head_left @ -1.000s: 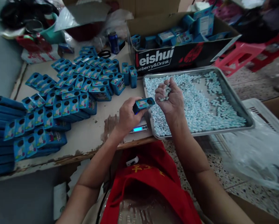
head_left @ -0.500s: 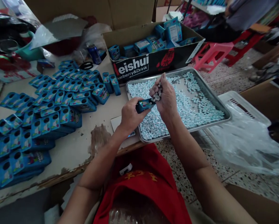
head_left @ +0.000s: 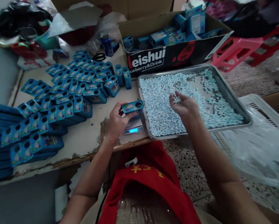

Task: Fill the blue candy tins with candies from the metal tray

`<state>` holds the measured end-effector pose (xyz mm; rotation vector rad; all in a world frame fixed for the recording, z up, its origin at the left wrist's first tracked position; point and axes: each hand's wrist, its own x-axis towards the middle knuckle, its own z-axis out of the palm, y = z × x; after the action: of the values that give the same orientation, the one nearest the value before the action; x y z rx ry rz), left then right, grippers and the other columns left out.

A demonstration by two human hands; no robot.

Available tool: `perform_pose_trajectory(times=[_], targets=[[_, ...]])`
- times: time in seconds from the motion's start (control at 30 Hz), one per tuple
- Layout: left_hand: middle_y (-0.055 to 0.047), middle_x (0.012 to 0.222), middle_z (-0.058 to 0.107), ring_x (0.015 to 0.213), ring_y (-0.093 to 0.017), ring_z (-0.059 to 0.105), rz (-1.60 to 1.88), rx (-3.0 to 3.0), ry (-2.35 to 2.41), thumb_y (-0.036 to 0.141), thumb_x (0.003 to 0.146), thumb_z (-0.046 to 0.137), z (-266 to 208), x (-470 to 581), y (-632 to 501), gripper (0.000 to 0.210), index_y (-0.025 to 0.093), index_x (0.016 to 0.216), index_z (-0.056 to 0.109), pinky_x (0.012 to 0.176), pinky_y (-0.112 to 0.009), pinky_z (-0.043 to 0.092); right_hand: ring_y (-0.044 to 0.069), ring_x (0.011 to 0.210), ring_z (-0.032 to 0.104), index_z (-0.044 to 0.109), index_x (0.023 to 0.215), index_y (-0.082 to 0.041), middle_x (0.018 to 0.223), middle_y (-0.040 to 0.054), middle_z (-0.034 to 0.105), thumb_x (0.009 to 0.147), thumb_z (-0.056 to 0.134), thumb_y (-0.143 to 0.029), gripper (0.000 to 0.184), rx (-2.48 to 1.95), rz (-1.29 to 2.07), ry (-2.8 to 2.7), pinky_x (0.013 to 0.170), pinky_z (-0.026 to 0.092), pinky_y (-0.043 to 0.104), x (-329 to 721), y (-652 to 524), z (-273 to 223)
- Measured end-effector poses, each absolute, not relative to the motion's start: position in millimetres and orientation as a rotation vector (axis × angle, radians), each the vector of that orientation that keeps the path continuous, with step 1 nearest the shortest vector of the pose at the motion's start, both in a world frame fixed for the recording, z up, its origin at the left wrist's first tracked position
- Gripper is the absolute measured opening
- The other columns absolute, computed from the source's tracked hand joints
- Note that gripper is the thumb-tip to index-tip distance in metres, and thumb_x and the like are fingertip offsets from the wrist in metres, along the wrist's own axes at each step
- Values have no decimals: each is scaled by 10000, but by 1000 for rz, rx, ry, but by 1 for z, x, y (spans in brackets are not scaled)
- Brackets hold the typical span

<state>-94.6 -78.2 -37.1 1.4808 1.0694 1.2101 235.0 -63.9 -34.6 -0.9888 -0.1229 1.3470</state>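
1 scale point(head_left: 135, 123) partly behind left hand point(head_left: 118, 120)

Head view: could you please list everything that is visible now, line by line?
held box: 1, blue, in left hand
small pieces: many, pale blue-white, mostly in tray
tray: 1, silver, right of scale
scale: 1, silver, near table edge
other boxes: many, blue, on table and in carton
table: 1, whitish, left and centre
carton: 1, mostly black, behind tray
can: 1, blue, left of carton
scissors: 1, black, beside can
stools: at least 2, pink and red, rear right
slotted piece: 1, white, right of tray
clear bag: 1, colourless, right side
bowl: 1, teal, rear left
rear clutter: uncounted, mixed colours, partly blurred
apron: 1, red, worn
left hand: 1, fingers around held box
right hand: 1, over tray, fingers holding some pieces
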Motion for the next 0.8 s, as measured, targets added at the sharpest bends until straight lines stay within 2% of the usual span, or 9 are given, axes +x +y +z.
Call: perform_pose_trajectory(times=[0.07,0.13,0.23,0.3,0.4,0.53,0.67,0.8], targets=[[-21,1126,817,998,-205,796,1186,1490,1153,342,799,987,-41,-111,-87,477,247,1216,777,922,-285,659,87,644,626,592,955,-239,891,14,671,990,655,9,258,-1101,1487,-128,530,579,119,223,-76,-37],[-16,1122,821,997,-210,802,1137,1496,1202,341,806,989,-48,-119,-93,475,255,1222,775,934,-299,664,63,560,542,635,982,-222,860,10,671,1006,676,-24,204,-1173,1599,-180,457,496,89,214,-85,-34],[-24,1179,833,1058,-225,821,1091,1499,1210,351,832,994,-58,-118,-96,470,261,1233,766,1001,-337,677,57,466,404,672,988,-227,753,-24,627,1054,757,-173,120,-1222,1662,-286,357,360,100,207,-92,-23],[-50,1293,830,1195,-250,819,1104,1533,1199,353,838,1005,-60,-120,-98,550,270,1317,749,1087,-377,670,60,442,355,682,974,-230,688,-42,582,1081,778,-281,152,-1267,1672,-391,343,317,116,209,-92,-14],[-97,1407,804,1369,-292,772,1147,1627,1235,346,837,1019,-55,-136,-102,711,275,1469,704,1191,-451,635,62,481,426,666,936,-231,692,-39,582,1069,786,-323,202,-1303,1643,-488,406,376,120,217,-90,-5],[-108,1343,819,1298,-296,796,1191,1622,1402,334,858,972,-44,-176,-118,572,246,1381,757,1164,-469,643,67,661,620,669,981,-248,825,-27,676,911,860,-203,208,-1321,1588,-516,602,537,115,225,-91,-9],[-81,1190,842,1141,-262,823,1215,1438,1538,356,861,924,-41,-201,-136,423,226,1239,786,1074,-418,672,73,641,600,675,951,-248,809,-29,674,765,887,-102,317,-1388,1638,-574,572,527,123,223,-96,-20],[-72,1182,837,1124,-245,818,1240,1433,1548,347,870,923,-38,-197,-138,412,231,1236,774,1062,-390,675,84,626,554,752,1007,-253,836,-6,680,832,951,-234,265,-1342,1634,-743,523,502,155,213,-95,-15]])
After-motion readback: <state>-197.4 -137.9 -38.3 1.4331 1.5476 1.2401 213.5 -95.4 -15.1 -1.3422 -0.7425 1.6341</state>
